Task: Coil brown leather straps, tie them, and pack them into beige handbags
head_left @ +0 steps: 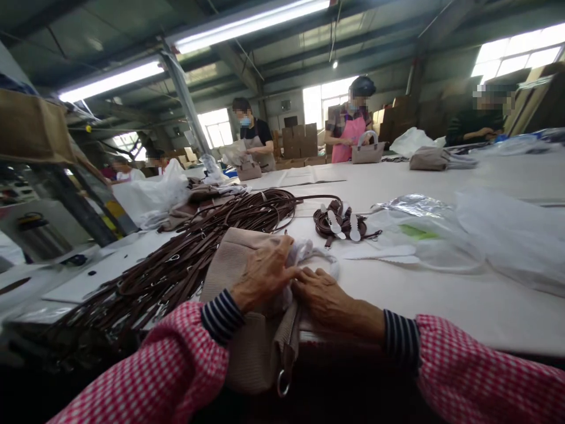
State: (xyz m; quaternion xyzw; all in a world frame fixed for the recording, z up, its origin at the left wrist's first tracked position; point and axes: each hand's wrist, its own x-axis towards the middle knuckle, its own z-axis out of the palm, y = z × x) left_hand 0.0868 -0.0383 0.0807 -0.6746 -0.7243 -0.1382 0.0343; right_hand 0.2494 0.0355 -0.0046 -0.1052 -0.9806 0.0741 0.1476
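Observation:
A beige ribbed handbag (253, 347) lies tilted at the near table edge, part of it hanging over. A metal ring (283, 384) dangles from its lower end. White wrapping (303, 250) covers what looks like its handle, which loops to the right. My left hand (265, 274) is closed on the upper side of the bag, its fingers at the wrapping. Close against it, my right hand (324, 297) has its fingers curled at the bag's opening beside the wrapped handle. What lies under the fingertips is hidden.
Brown straps with metal clasps (176, 259) are heaped to the left. A coiled strap bundle (338, 224) with white tags lies ahead. Clear plastic bags (441, 235) spread to the right. Across the white table (397, 306), co-workers (348, 126) stand with other handbags (368, 152).

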